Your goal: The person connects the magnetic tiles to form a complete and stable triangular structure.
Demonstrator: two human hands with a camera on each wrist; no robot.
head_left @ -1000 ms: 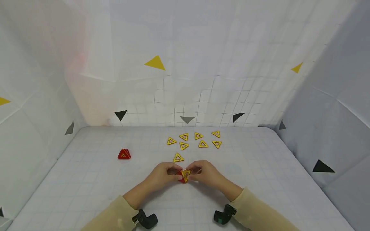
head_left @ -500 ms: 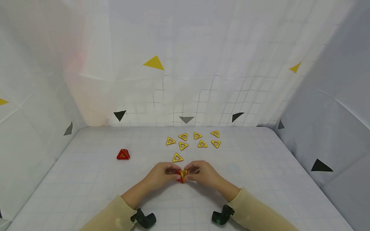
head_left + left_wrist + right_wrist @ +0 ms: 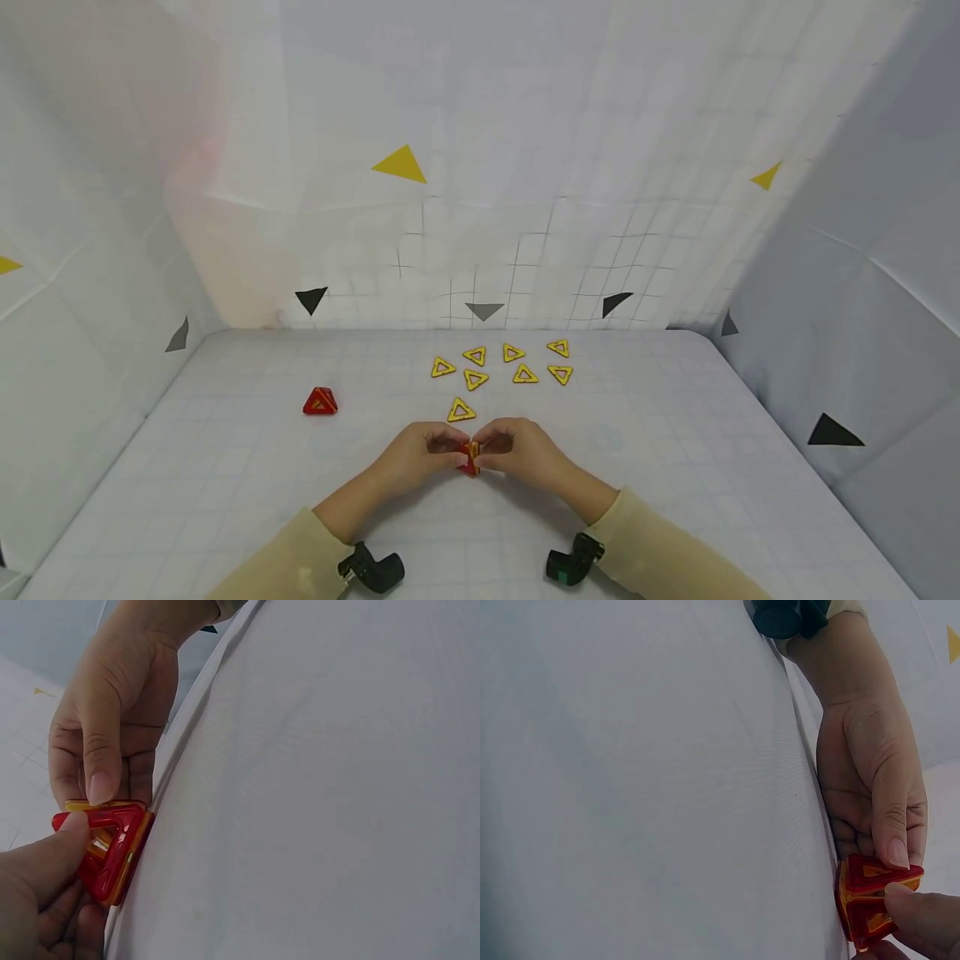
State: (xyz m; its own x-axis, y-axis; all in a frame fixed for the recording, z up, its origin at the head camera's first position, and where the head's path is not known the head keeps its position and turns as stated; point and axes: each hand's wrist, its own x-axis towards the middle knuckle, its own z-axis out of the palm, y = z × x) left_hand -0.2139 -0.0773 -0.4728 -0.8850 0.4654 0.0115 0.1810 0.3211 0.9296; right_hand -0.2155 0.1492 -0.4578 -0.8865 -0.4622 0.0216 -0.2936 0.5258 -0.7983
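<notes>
At the near middle of the table, my left hand [image 3: 420, 454] pinches a small three-sided shape of red and yellow triangular magnetic tiles [image 3: 469, 460]. Its red triangular frame [image 3: 120, 859] lies under my left thumb [image 3: 64, 840] in the left wrist view. From the other side my right hand [image 3: 525, 450] pinches the same shape, thumb against its yellow part [image 3: 94, 804]. In the right wrist view, the tiles [image 3: 866, 874] meet along their edges at angles. Fingers hide the far faces. A single yellow triangular tile [image 3: 461, 410] lies flat just beyond the hands.
Several more yellow triangular tiles [image 3: 525, 374] lie flat toward the back middle. A red pyramid [image 3: 320, 402] made of tiles stands on the left of the white table [image 3: 225, 475]. White sheets with printed triangles rise around the table's back and sides.
My right hand has shifted slightly left, closer to the left hand. The yellow tile at its fingertips has turned in against the red ones. The loose tiles and pyramid have stayed put.
</notes>
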